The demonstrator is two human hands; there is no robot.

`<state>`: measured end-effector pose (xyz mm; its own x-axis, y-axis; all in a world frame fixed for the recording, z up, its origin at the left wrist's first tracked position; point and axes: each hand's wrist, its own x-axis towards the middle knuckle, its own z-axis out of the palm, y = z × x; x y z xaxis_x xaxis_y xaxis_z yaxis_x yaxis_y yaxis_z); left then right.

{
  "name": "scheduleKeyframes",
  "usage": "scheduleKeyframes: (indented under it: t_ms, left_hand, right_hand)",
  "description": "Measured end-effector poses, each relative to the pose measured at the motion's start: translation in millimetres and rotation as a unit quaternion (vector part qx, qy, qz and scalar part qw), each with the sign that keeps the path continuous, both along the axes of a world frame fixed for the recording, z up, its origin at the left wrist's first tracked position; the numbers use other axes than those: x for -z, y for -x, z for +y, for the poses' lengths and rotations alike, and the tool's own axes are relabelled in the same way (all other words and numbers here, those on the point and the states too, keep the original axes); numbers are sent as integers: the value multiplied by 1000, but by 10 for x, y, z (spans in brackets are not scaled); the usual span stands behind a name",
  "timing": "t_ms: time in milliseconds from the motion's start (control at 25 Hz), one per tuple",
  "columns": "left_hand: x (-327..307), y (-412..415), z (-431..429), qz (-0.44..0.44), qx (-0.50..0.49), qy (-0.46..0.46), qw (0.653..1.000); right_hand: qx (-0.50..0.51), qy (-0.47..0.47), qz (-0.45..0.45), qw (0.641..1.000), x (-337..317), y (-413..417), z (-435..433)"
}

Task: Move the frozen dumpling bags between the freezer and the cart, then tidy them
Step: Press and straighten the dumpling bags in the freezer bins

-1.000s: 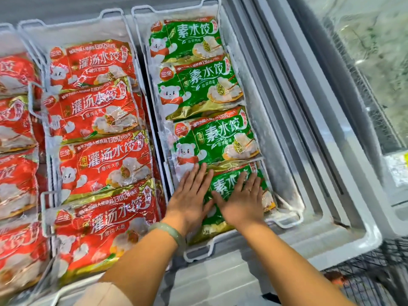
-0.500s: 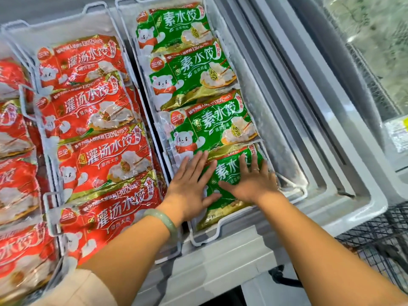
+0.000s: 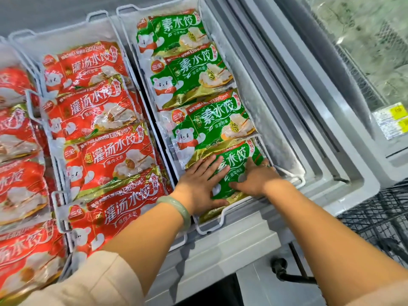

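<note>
Four green dumpling bags lie in a row in the right wire basket [image 3: 210, 231] of the freezer [image 3: 234, 246]. Both my hands rest on the nearest green bag [image 3: 234, 165]. My left hand [image 3: 198, 184] lies flat on its left part with the fingers spread. At the bag's right edge, by the basket wall, my right hand [image 3: 256, 178] presses down with the thumb stretched across the bag. Neither hand lifts the bag. The third green bag [image 3: 212, 124] overlaps its far end. Red dumpling bags [image 3: 110, 155] fill the basket to the left.
More red bags [image 3: 17, 191] fill the far-left basket. The freezer's frosted inner wall [image 3: 271, 133] and sliding lid rails [image 3: 313, 102] run along the right. A black wire cart [image 3: 379, 219] stands at the lower right. Yellow price labels [image 3: 395, 120] sit at the right edge.
My right hand has slid from the bag's middle to its right edge. My left hand stays flat on the left part. The bag has settled lower in the basket.
</note>
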<state>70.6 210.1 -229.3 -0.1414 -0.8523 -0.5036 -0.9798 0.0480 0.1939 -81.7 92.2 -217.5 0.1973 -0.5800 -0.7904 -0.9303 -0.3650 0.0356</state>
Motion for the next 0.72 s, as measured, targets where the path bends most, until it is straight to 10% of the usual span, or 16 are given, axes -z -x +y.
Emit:
scheduleKeyframes:
  t_ms: [240,720]
  left_hand:
    - [-536,-658,734,60,-229,-33,971]
    - [-1525,-1331,2173,54,-495,-26,867]
  right_hand:
    - [46,17,-84,995,-552,-292,278]
    - [-243,-29,-224,943,-1761,-1528,1271]
